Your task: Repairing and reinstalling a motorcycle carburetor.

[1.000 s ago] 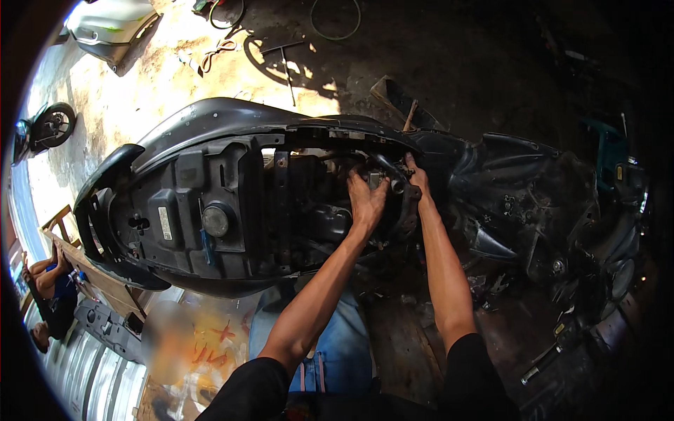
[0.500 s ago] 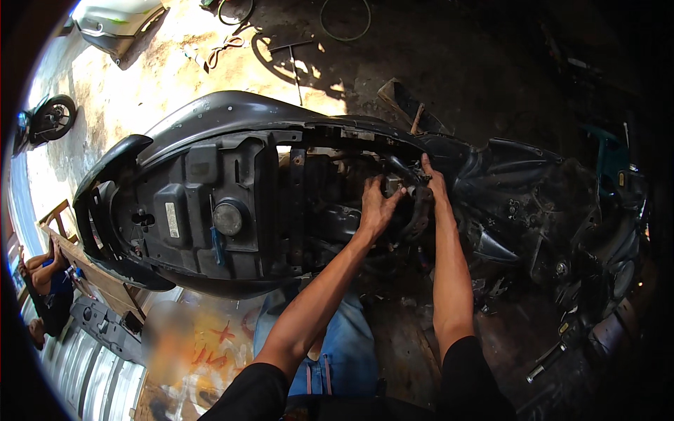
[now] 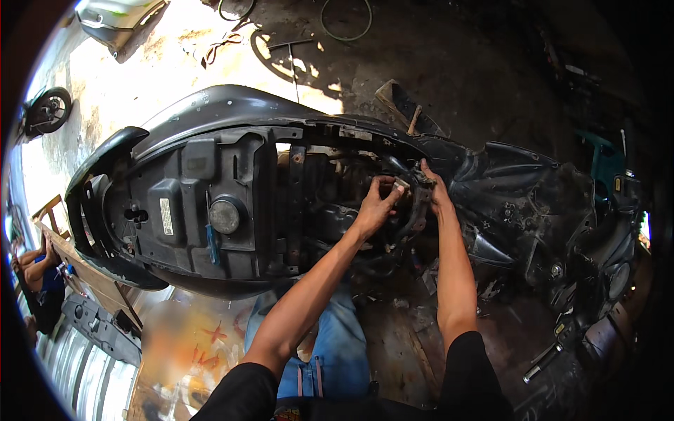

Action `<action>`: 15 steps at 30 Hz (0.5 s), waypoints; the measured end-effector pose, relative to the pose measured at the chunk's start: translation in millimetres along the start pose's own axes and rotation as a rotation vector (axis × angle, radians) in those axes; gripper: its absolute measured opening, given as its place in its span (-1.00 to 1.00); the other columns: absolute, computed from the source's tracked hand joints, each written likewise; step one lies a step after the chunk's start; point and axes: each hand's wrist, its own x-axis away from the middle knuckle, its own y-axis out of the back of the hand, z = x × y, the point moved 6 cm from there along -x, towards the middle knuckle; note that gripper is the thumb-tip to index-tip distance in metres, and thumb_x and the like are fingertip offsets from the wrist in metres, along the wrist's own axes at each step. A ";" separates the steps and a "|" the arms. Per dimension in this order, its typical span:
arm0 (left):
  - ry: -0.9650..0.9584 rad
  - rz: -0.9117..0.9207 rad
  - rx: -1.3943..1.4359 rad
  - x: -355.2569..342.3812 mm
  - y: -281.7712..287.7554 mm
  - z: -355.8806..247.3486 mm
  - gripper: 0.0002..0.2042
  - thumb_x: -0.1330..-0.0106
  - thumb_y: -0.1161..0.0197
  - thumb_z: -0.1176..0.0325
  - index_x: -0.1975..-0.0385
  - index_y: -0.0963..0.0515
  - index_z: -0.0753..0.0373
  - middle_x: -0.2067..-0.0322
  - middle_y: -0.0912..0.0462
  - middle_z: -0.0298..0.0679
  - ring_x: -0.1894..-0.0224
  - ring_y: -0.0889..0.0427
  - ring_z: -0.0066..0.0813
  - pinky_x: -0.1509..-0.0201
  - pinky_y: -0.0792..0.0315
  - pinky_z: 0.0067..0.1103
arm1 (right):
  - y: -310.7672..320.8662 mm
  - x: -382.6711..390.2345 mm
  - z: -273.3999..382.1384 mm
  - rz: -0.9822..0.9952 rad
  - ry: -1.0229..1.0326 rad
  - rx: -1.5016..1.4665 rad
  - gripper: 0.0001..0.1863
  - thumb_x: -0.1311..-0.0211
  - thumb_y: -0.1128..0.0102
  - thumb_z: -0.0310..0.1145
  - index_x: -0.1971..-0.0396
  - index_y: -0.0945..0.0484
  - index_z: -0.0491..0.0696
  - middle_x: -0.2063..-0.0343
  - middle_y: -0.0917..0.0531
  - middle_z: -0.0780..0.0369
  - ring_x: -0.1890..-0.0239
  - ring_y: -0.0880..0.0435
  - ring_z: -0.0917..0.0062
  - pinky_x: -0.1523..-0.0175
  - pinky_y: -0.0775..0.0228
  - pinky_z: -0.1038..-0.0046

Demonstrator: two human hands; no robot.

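Note:
A dark scooter body [image 3: 232,105] lies across the view, its seat off and its engine bay open. Inside the bay, my left hand [image 3: 378,205] pinches a small pale block-like part [image 3: 401,186] between thumb and fingers. My right hand [image 3: 437,189] grips at the right end of the bay, beside a dark bent frame tube [image 3: 420,210]. Its thumb points up, while the other fingers are mostly hidden behind dark parts, so what they hold is unclear. A black round cap [image 3: 225,216] sits on the tank area, with a blue-handled screwdriver [image 3: 213,245] lying beside it.
A T-shaped metal tool [image 3: 291,63] and a belt-like loop [image 3: 346,19] lie on the far floor. Another person [image 3: 43,277] sits at the left by a wooden bench [image 3: 91,263]. Dark front panels [image 3: 519,189] extend to the right.
My left hand's fingers have curled in more around the small part, which shows more plainly. My right hand stays almost in place. The whole view has shifted slightly.

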 end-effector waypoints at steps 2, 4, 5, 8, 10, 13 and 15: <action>0.051 -0.002 0.121 -1.0 -0.3 7.2 -0.44 -0.49 -0.25 0.06 -0.31 -0.29 0.29 -0.14 -0.48 -0.12 -0.06 -0.59 -0.40 0.04 -0.59 -0.48 | 13.3 1.8 -6.5 -0.168 -0.018 -0.120 -0.34 -0.33 -0.22 0.26 0.13 -0.70 -0.15 0.24 -0.76 0.21 0.25 -0.72 0.48 0.10 -0.57 0.41; 0.023 -0.004 0.159 -1.2 1.4 8.9 -0.41 -0.50 -0.23 0.08 -0.35 -0.26 0.30 -0.19 -0.45 -0.10 -0.09 -0.59 -0.37 0.01 -0.58 -0.47 | 17.1 1.7 -10.6 -0.167 -0.043 -0.167 -0.34 -0.33 -0.24 0.26 0.11 -0.70 -0.15 0.22 -0.76 0.20 0.22 -0.72 0.47 0.08 -0.58 0.41; 0.011 -0.003 0.193 -0.3 2.7 9.7 -0.39 -0.51 -0.21 0.09 -0.40 -0.22 0.31 -0.24 -0.42 -0.07 -0.12 -0.59 -0.34 -0.01 -0.58 -0.46 | 21.8 2.2 -13.9 -0.230 -0.085 -0.197 -0.35 -0.32 -0.25 0.25 0.10 -0.70 -0.14 0.19 -0.77 0.19 0.19 -0.73 0.45 0.06 -0.58 0.40; -0.007 -0.033 0.215 0.4 7.2 10.1 -0.41 -0.53 -0.18 0.12 -0.42 -0.20 0.30 -0.30 -0.37 -0.05 -0.16 -0.58 -0.31 -0.05 -0.58 -0.43 | 22.7 0.5 -6.0 -0.155 -0.075 -0.149 -0.37 -0.30 -0.28 0.24 0.11 -0.70 -0.12 0.21 -0.77 0.23 0.20 -0.73 0.47 0.02 -0.57 0.40; 0.012 -0.015 0.219 -0.1 6.8 10.5 -0.41 -0.53 -0.18 0.13 -0.42 -0.20 0.30 -0.30 -0.37 -0.05 -0.16 -0.57 -0.30 -0.06 -0.57 -0.42 | 25.2 -0.8 4.0 -0.160 -0.050 -0.061 -0.38 -0.29 -0.30 0.24 0.13 -0.69 -0.10 0.25 -0.77 0.26 0.25 -0.73 0.47 0.03 -0.58 0.39; 0.028 0.001 0.236 -2.0 5.5 12.0 -0.44 -0.53 -0.18 0.14 -0.40 -0.24 0.29 -0.31 -0.36 -0.09 -0.20 -0.54 -0.31 -0.06 -0.57 -0.41 | 20.7 -3.5 20.8 -0.072 0.058 0.111 -0.46 -0.39 -0.23 0.17 0.29 -0.73 -0.09 0.38 -0.73 0.32 0.36 -0.66 0.60 0.19 -0.50 0.50; 0.079 0.039 0.243 -3.6 3.4 17.0 -0.47 -0.53 -0.17 0.12 -0.36 -0.31 0.28 -0.27 -0.42 -0.12 -0.22 -0.51 -0.31 -0.07 -0.57 -0.41 | 18.1 -5.0 23.8 -0.083 0.106 0.361 -0.43 -0.39 -0.24 0.14 0.29 -0.76 -0.17 0.54 -0.68 0.37 0.55 -0.54 0.72 0.40 -0.36 0.56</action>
